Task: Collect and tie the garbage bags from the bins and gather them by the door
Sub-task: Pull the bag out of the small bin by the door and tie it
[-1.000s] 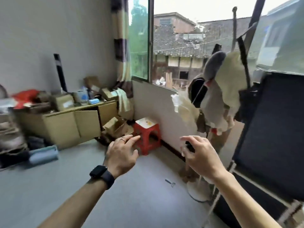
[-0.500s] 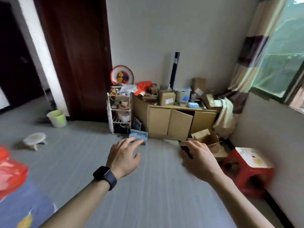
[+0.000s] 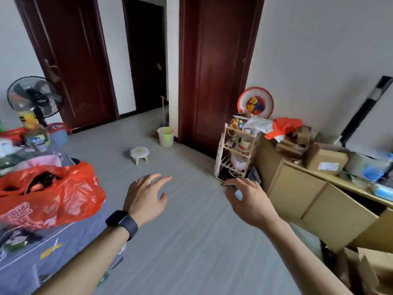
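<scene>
A small pale bin (image 3: 165,136) with a green and pink liner stands on the floor by the dark red door (image 3: 214,67), far ahead of both hands. A red plastic bag (image 3: 51,194) lies open on the blue-covered table (image 3: 63,237) at my left. My left hand (image 3: 145,198), with a black watch on its wrist, hovers over the floor just right of that bag, fingers spread and holding nothing. My right hand (image 3: 247,202) is raised beside it, its fingers curled round a small dark object (image 3: 230,186) that I cannot identify.
A wooden rack (image 3: 236,152) and low cardboard-coloured cabinets (image 3: 308,194) piled with boxes line the right wall. A small white stool (image 3: 139,153) sits mid-floor. A standing fan (image 3: 34,99) is at the left. An open dark doorway (image 3: 146,56) lies ahead.
My view has swung left, from the window and red stool past the cabinets to the doors and the table. Both hands keep the same pose in front of me.
</scene>
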`<state>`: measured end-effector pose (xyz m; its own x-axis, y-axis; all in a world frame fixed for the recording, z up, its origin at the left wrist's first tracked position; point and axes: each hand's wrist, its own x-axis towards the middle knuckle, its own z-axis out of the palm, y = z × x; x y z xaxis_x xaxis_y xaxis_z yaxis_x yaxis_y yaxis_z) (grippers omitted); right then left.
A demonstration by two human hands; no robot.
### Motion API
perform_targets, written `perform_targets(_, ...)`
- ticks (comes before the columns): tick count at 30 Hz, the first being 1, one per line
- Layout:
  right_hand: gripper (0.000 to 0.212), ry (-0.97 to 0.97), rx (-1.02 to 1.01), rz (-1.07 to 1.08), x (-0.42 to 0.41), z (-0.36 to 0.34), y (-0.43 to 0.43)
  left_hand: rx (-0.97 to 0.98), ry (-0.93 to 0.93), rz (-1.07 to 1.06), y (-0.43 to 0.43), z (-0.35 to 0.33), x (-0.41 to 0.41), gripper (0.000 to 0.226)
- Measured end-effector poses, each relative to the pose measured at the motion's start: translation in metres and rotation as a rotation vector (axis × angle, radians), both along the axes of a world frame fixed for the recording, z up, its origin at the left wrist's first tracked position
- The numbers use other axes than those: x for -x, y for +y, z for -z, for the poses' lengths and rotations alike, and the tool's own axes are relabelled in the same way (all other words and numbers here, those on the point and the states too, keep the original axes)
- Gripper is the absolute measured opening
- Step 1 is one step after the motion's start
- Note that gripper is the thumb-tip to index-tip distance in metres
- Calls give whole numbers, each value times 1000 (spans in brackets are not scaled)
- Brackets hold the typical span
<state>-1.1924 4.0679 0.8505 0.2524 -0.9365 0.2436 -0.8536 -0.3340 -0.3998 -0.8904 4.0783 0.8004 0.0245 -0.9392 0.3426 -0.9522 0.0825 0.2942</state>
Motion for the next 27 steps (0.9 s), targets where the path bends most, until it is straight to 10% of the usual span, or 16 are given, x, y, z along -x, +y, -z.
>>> perform_targets(27, 33, -49, -57, -500, -368, 42, -718, -65, -80, -503, -559, 5, -320, 56)
